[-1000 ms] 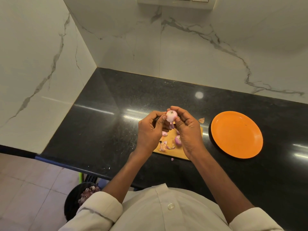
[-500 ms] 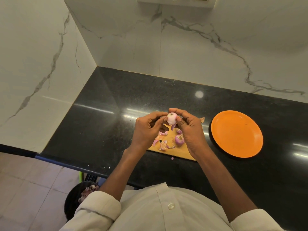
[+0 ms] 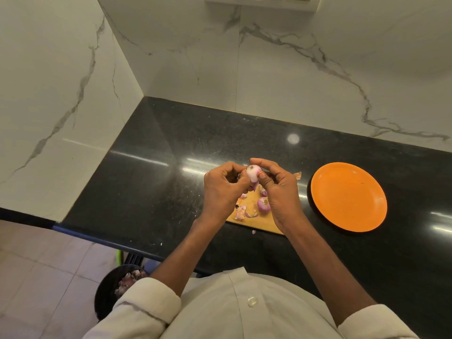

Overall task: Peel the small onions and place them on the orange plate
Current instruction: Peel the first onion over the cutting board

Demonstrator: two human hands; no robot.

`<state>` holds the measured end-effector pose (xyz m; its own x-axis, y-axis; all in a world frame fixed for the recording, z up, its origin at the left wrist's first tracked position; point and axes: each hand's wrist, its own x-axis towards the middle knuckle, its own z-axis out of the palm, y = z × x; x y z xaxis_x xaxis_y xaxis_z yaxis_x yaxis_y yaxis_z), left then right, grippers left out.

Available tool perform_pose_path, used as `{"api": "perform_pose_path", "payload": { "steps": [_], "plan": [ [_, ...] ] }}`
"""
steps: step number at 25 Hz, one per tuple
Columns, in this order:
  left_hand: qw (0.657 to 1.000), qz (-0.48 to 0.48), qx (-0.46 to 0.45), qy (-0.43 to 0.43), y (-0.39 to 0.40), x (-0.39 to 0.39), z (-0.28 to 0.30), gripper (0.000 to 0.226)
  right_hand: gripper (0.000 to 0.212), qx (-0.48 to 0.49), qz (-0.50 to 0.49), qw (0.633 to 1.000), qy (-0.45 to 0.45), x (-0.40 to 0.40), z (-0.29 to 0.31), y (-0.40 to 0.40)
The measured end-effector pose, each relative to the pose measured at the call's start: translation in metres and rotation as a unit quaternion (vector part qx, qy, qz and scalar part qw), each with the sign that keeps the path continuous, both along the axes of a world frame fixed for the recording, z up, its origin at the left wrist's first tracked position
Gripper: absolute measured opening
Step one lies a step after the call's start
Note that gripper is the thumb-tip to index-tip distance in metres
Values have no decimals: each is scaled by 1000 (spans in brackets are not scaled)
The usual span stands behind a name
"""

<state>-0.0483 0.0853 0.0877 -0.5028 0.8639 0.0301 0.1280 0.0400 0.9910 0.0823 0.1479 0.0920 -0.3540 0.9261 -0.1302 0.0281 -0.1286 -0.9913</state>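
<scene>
Black counter (image 3: 151, 182): cutting board (image 3: 256, 220), orange plate (image 3: 348, 196).

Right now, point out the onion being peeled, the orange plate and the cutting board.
onion being peeled (image 3: 252, 172), head view, on its pale peeled side.
orange plate (image 3: 348, 196), head view, on its bare middle.
cutting board (image 3: 265, 222), head view, on its bare near part.

Above the wooden cutting board (image 3: 265, 222), the left hand (image 3: 223, 189) and right hand (image 3: 278, 189) pinch a small pale onion (image 3: 252, 173) between them. Another onion (image 3: 264, 204) and peel scraps (image 3: 241, 212) lie on the board. Right of the board sits the orange plate (image 3: 349, 199).
</scene>
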Motion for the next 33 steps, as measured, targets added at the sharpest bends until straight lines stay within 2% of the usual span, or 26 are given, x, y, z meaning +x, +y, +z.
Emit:
{"api": "perform_pose_path", "payload": {
  "steps": [4,8,10,15,18,24,29,33],
  "plan": [
    [997,50,-7,-61,3,6,6,10,31,-17,-3,999,44,-4,-2,-3],
    [990,52,-6,-127,6,3,5,13,32,-128,2,975,182,-2,2,0],
    [989,41,-7,-144,5,1,2,17,33,-164,4,965,204,1,4,0],
    [986,-1,-8,-167,2,2,0,26,30,-103,6,987,123,2,-4,2],
    [986,-2,2,-167,3,2,-4,21,29,-82,1,993,90,1,-5,2],
    [987,48,-14,-156,5,3,-7,15,28,-104,-16,990,92,-4,-9,-2],
    [988,52,-4,-143,5,3,-7,16,25,-78,-16,995,65,-4,-7,0],
    [984,79,-12,-160,7,7,-10,14,28,-144,-25,980,137,-4,-8,0]
  ]
}}
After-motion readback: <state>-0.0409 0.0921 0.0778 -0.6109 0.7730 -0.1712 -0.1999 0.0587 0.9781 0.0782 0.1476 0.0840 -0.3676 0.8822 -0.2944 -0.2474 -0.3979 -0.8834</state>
